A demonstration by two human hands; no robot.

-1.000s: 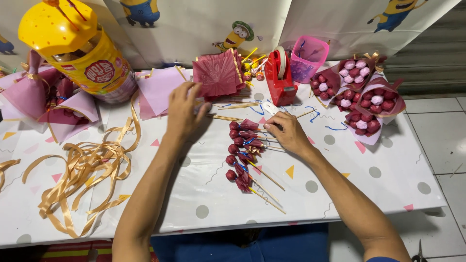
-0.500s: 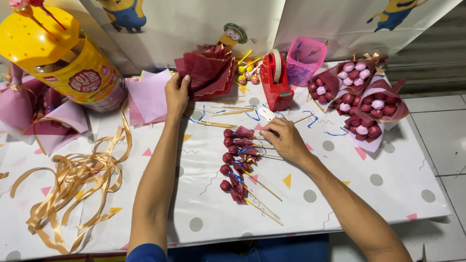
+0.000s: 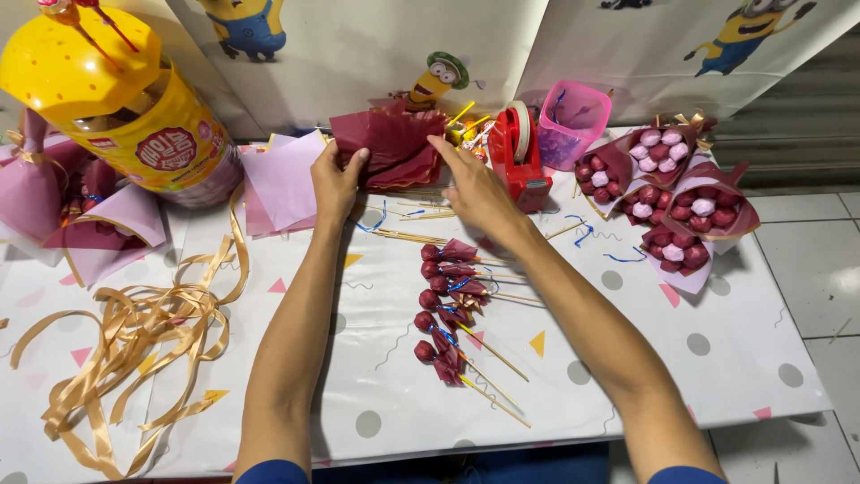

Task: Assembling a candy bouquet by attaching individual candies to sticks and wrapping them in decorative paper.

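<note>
dark red tissue sheets (crumpled stack), table's far edge

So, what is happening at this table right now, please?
A person works at a table with both hands on a stack of dark red wrapping paper at its far edge: the left hand grips the stack's left side, the right hand touches its right side. Nearer, a row of red-wrapped sweets on sticks lies flat. Finished small bouquets sit to the right, gold ribbon to the left.
</note>
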